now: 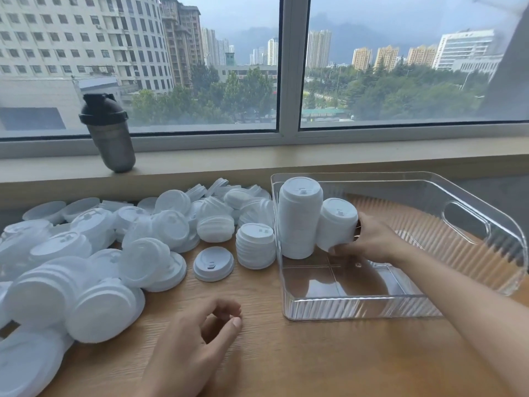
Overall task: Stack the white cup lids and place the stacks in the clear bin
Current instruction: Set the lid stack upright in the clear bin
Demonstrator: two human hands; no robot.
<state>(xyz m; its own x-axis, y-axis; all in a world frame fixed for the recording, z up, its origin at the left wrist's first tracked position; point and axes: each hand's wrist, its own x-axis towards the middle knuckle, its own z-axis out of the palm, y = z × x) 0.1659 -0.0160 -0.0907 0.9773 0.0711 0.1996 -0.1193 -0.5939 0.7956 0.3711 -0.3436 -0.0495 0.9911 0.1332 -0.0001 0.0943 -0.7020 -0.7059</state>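
Right hand (372, 239) grips a short stack of white lids (336, 223) inside the clear bin (355, 306), its long axis tilted, tops leaning left against a taller upright stack (299, 219). Left hand (197, 339) rests loosely curled, holding nothing, on the worktop (286, 353) beside the loose lid pile (100, 253).

Clear bin (429, 306): colourless see-through plastic, fine vertical ribbing on its walls, faint cross lines on the base. Tall lid stack (299, 219) in the bin's far-left corner: plain white. Shorter lid stack (336, 224) just right of it: white too. Loose lid pile (94, 253) left of the bin: all white, a bluish cast in the shade. Table (286, 353) under the bin: light tan wood, fine straight grain. Shaker bottle (110, 133) on the sill, beyond the bin to the left: smoky translucent grey body, black cap. Window frame (292, 67) behind the bin: pale grey.
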